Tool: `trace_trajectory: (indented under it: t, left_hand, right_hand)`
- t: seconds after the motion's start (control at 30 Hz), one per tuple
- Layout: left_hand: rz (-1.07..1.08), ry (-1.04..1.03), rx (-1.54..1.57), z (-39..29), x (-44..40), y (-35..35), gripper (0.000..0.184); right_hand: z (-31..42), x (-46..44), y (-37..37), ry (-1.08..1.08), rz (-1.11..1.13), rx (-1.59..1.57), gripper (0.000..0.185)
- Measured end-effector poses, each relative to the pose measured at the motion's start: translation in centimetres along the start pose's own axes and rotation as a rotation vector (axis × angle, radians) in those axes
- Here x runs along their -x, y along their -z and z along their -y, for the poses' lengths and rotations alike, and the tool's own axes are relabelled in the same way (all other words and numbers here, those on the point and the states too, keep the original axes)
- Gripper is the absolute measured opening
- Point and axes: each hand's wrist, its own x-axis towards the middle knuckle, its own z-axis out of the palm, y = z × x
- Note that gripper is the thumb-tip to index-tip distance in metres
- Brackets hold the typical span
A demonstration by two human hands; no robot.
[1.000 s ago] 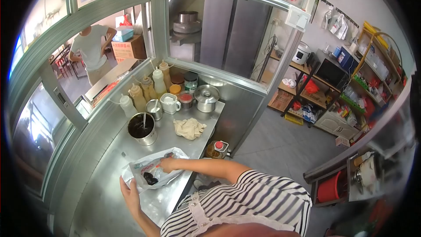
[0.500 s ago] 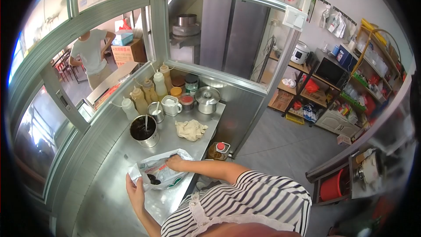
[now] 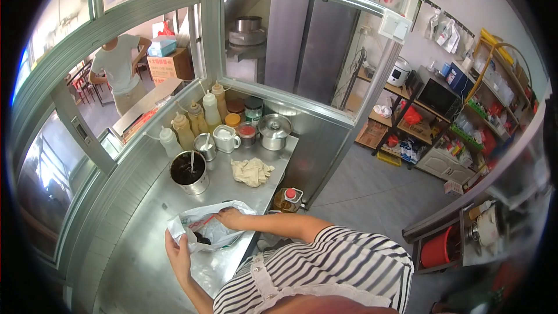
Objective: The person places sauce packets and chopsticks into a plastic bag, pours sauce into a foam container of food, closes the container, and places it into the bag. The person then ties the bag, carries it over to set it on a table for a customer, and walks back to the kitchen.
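Observation:
A white plastic bag (image 3: 224, 235) with red print lies open on the steel counter (image 3: 133, 244), a dark lump (image 3: 201, 238) visible inside it. My left hand (image 3: 178, 250) pinches the bag's left edge between thumb and fingers. At the bag's upper right part, my right hand (image 3: 231, 218) reaches in over the rim; its fingertips are partly hidden, and whether they hold anything does not show. Beyond the bag stands a steel pot (image 3: 189, 173) of dark sauce with a spoon handle sticking out. A crumpled cream cloth (image 3: 251, 171) lies right of the pot.
Squeeze bottles (image 3: 183, 131), a white container (image 3: 225, 138), jars and a lidded pot (image 3: 274, 131) line the counter's back. A red-capped jug (image 3: 288, 199) stands beside the counter. Another person (image 3: 119, 70) stands beyond the window frame. Shelves (image 3: 418, 110) are at the right.
The bag's opening has shifted slightly right and changed shape. My left hand has moved a little up and right with its edge; my right hand has shifted slightly within the bag.

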Motion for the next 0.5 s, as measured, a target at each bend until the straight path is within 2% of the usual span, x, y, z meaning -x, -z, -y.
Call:
trace_trajectory:
  t: [0.07, 0.2, 0.27, 0.5]
  left_hand:
    - [0.011, -0.020, 0.025, 0.4, -0.2, 0.1, 0.044]
    - [0.025, -0.015, 0.021, -0.1, -0.2, -0.1, 0.044]
    - [0.012, -0.055, -0.016, -0.2, -0.3, -0.2, 0.045]
    - [-0.017, -0.021, -0.023, 0.0, -0.2, 0.0, 0.048]
  right_hand:
    - [0.4, 0.3, 2.0, -0.075, 0.111, -0.138, 0.032]
    - [0.3, 0.0, 2.2, -0.068, 0.103, -0.237, 0.034]
    - [0.7, 0.0, 2.5, -0.189, 0.142, -0.327, 0.036]
    - [1.2, -0.5, 2.5, -0.149, 0.204, -0.147, 0.040]
